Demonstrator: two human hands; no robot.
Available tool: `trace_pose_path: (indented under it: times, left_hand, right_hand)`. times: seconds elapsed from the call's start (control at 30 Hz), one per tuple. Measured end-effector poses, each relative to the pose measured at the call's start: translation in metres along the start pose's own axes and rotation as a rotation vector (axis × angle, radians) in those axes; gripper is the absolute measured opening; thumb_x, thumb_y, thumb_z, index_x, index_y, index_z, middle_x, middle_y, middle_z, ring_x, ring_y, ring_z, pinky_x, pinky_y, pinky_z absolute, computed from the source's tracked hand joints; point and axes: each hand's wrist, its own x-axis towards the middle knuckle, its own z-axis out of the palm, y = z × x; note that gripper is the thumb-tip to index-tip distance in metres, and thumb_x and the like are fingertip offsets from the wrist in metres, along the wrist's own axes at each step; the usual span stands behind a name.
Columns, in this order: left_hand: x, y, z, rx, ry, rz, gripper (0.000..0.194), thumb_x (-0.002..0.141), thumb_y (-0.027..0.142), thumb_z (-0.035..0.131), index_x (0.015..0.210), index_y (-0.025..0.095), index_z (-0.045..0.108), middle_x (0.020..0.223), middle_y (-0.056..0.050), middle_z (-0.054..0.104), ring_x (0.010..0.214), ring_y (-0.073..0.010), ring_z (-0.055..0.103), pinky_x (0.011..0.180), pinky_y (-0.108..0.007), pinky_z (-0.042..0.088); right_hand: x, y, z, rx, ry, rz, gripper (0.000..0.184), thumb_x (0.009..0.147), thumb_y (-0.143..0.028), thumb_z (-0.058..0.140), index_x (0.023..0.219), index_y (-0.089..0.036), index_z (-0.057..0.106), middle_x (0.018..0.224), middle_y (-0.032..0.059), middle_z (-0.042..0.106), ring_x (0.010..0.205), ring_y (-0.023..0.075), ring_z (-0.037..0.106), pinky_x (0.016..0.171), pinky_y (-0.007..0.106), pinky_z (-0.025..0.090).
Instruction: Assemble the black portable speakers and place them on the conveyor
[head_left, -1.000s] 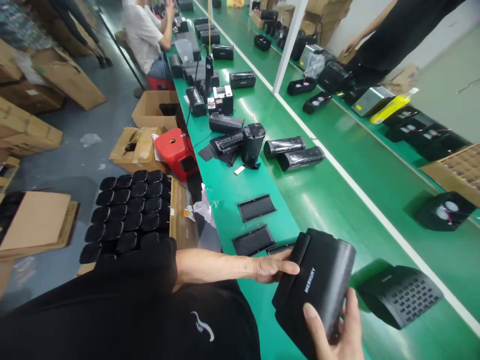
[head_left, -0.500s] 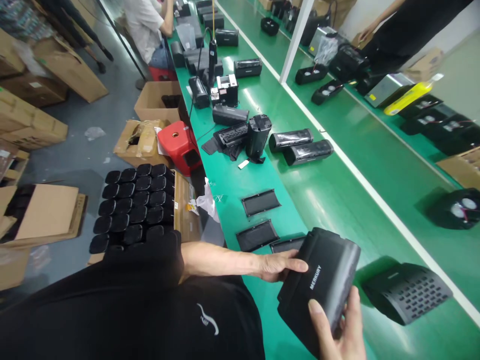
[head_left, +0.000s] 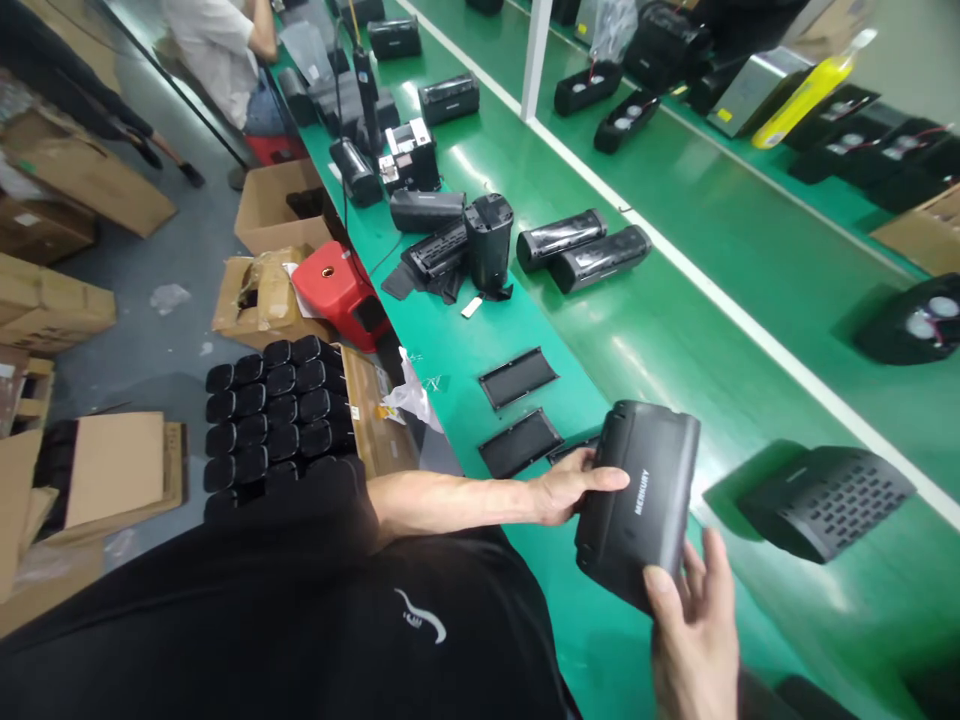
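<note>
The left hand [head_left: 574, 487] and right hand [head_left: 694, 640] grip a black speaker case [head_left: 641, 510] above the bench [head_left: 555, 620], fingers spread wide on its edges; a loose hold could drop it.

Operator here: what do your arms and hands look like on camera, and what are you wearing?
Your view shows a bare left hand and bare right hand, with no gloves. The bare left forearm comes out of a short black sleeve. The black shirt has a small white curved logo.

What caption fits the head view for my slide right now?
Left hand and right hand hold a black Merkury casing over a green workbench.
</note>
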Motion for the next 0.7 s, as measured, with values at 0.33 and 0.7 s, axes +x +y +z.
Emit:
trace_pose_path:
  times: [0.33, 0.7]
  left_hand:
    - [-0.002, -0.004, 0.007, 0.070, 0.160, 0.084, 0.086, 0.047, 0.044, 0.105, 0.116, 0.019, 0.060, 0.114, -0.005, 0.069, 0.104, -0.0206, 0.066, 0.098, -0.036, 0.052]
    - [-0.004, 0.114, -0.023, 0.876, -0.356, 0.000, 0.101, 0.056, 0.033, 0.099, 0.148, 0.030, 0.059, 0.152, -0.006, 0.056, 0.148, -0.0328, 0.045, 0.121, -0.044, 0.034]
  right_hand:
    - [-0.020, 0.025, 0.073, 0.363, 0.323, -0.182, 0.104, 0.069, -0.042, 0.095, 0.149, -0.021, 0.031, 0.154, 0.0183, 0.043, 0.138, 0.0320, 0.050, 0.116, 0.054, 0.041]
    - [-0.060, 0.053, -0.003, 0.220, 0.084, 0.042, 0.094, 0.069, -0.050, 0.090, 0.150, -0.029, 0.048, 0.148, 0.0130, 0.051, 0.134, 0.0373, 0.051, 0.118, 0.061, 0.035]
